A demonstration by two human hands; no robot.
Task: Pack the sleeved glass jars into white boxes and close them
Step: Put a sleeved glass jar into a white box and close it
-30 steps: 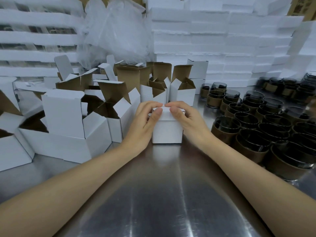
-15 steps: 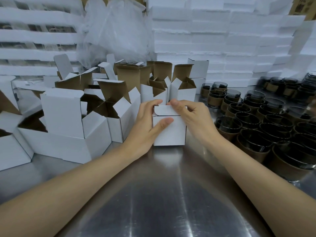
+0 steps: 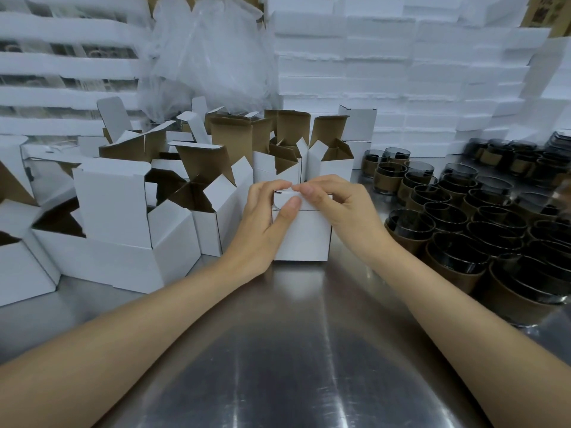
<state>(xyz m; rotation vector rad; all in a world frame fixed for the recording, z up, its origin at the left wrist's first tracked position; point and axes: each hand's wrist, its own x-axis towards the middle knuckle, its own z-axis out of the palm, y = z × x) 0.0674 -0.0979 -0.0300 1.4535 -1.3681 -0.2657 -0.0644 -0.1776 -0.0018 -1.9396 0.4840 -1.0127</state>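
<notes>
The box (image 3: 301, 233) stands upright on the table (image 3: 278, 350), directly between the two hands. The left hand (image 3: 262, 223) grips its left side: the thumb lies across the front face just under the top edge, and the other fingers curl over the top. The right hand (image 3: 338, 208) covers the top right corner, its fingers curled down onto the lid (image 3: 285, 199).

Key relation: the lid's front edge lies under both sets of fingertips, along the top of the front wall, nearest the left thumb. Judged step: seating the lid, which calls for a press downward and inward. Whether the flap is fully tucked cannot be told.

The jars (image 3: 445, 217) stand right of the right hand, and the open boxes (image 3: 210, 211) left of the left hand.
</notes>
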